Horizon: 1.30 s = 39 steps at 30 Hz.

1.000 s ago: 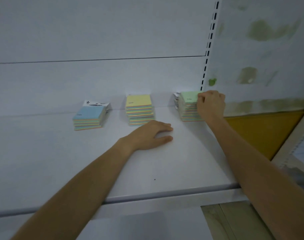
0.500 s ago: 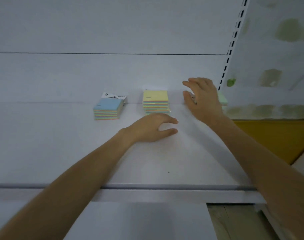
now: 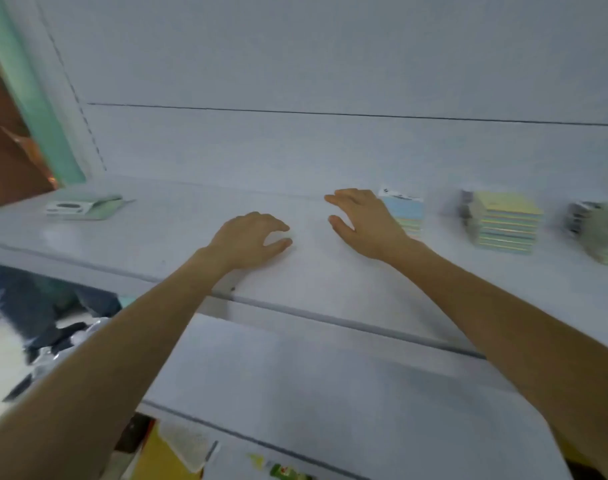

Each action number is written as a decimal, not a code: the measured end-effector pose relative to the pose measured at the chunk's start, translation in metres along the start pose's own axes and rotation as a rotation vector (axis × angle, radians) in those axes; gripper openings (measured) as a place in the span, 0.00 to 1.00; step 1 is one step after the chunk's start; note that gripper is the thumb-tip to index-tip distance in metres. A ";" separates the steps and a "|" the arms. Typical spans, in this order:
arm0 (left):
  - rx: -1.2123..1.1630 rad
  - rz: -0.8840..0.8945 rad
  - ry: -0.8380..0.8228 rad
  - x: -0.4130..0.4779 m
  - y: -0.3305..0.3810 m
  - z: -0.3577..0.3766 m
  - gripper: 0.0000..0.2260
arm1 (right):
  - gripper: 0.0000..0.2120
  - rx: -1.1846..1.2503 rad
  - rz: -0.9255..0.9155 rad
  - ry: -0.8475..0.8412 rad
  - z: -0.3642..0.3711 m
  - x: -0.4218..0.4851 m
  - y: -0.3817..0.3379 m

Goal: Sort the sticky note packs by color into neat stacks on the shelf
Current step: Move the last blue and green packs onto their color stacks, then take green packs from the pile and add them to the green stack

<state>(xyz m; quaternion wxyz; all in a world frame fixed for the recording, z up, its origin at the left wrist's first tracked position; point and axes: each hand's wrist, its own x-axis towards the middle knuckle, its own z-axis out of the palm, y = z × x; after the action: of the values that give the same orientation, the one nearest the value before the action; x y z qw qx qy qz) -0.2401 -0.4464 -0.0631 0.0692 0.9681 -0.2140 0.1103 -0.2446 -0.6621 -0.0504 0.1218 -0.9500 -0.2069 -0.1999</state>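
Observation:
On the white shelf (image 3: 330, 278) stand three stacks of sticky note packs: a blue-topped stack (image 3: 408, 211), a yellow-topped stack (image 3: 503, 221) and a blurred green-topped stack (image 3: 604, 233) at the right edge. A loose green pack (image 3: 84, 206) lies far left on the shelf. My left hand (image 3: 250, 240) rests on the shelf with fingers loosely curled, holding nothing. My right hand (image 3: 365, 223) hovers with fingers spread just left of the blue stack, partly hiding it, and holds nothing.
The shelf's back panel (image 3: 330, 150) rises behind the stacks. A slotted upright (image 3: 84, 123) stands at the left. Dark items (image 3: 36, 306) lie below the shelf on the left. A lower shelf (image 3: 330, 393) juts out beneath my arms.
The view has swung left, bringing the loose green pack into sight. My right hand left the green stack and moved left past the yellow stack to the blue one. My left hand stays on the shelf.

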 end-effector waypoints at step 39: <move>-0.156 -0.355 -0.307 0.067 -0.458 -0.013 0.36 | 0.25 0.273 0.344 -0.497 0.188 0.274 -0.241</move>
<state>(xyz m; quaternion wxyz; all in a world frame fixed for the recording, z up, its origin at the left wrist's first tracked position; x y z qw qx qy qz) 0.0138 -0.0590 -0.0739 0.1285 0.9877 -0.0562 -0.0687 -0.0608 -0.2955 -0.0643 0.2257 -0.9656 -0.0916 0.0909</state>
